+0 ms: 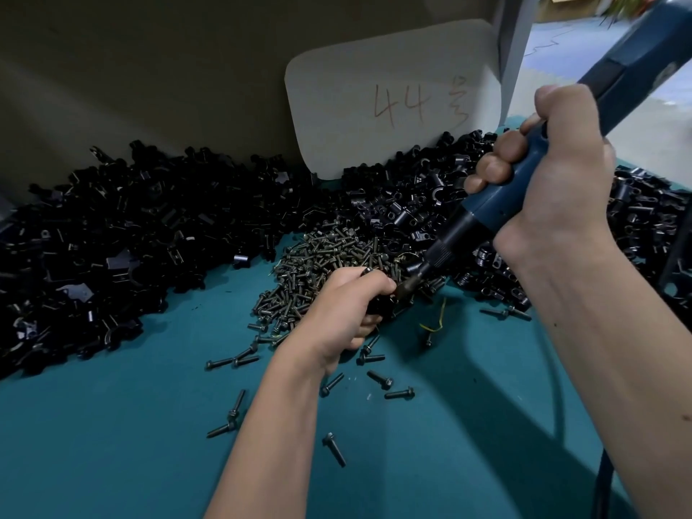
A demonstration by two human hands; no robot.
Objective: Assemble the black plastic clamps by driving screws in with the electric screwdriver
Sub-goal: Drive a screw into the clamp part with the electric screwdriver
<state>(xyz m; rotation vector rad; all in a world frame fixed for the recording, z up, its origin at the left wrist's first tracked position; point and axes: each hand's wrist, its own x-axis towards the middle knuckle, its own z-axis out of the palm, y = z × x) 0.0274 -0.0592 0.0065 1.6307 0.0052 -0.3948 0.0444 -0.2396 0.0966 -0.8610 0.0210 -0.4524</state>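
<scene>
While the left hand grips a black clamp at frame centre, the right hand clenches the electric screwdriver, bit at the clamp.

Driving looks underway; next calls for keeping the bit square, then fetching another screw. About a dozen loose screws lie nearest on the teal table; beyond, one screw heap, then clamp piles past counting, one card.

Clamps: black plastic, semi-glossy, catching glints. Screws: dull dark metal, threaded. Screwdriver: smooth blue plastic body, black ribbed collar, metal bit. Table: teal matt mat. Card: matt white, handwritten.
</scene>
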